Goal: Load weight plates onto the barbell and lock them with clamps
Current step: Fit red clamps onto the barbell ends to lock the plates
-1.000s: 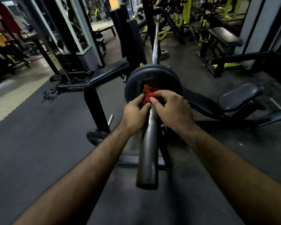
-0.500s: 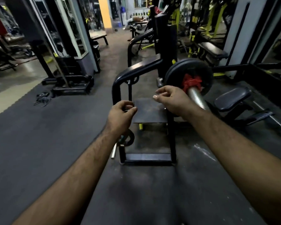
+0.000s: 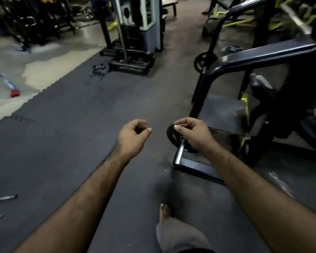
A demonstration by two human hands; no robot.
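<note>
- Plate (image 3: 173, 136): one small dark disc hangs on a low steel peg (image 3: 179, 154) at the foot of the black rack (image 3: 259, 57). It is stored there so that it stays off the floor (image 3: 71, 134) and slides off easily.
- Barbell: no loaded sleeve or clamp shows in this view. A pale bar (image 3: 295, 19) runs along the top right edge, but it is too blurred to say what it is.
- Right hand (image 3: 193, 134): it hovers in front of the stored plate, hiding part of it. Its fingers (image 3: 181, 123) are curled loosely with thumb and forefinger near each other, and they grip nothing. I cannot tell whether they touch the plate's rim.
- Left hand (image 3: 133, 136): it hangs over bare floor, apart from everything, with fingers half curled around empty air. Both hands are free, which suits a two-handed lift.
- Second plate (image 3: 202, 61): a larger disc leans further back beside the rack's upright, and another flat one (image 3: 232, 48) lies on the floor beyond it.
- Foot (image 3: 164, 210): a bare foot and a grey trouser leg step forward below, so the body seems to be walking along the rack.
- Judgement: the person is probably on the way to fetch a plate or reach the bar's other end. The low peg would call for a bend and a straight pull along it.
- Risk: bare toes near a heavy disc could be hurt if it slips.
</note>
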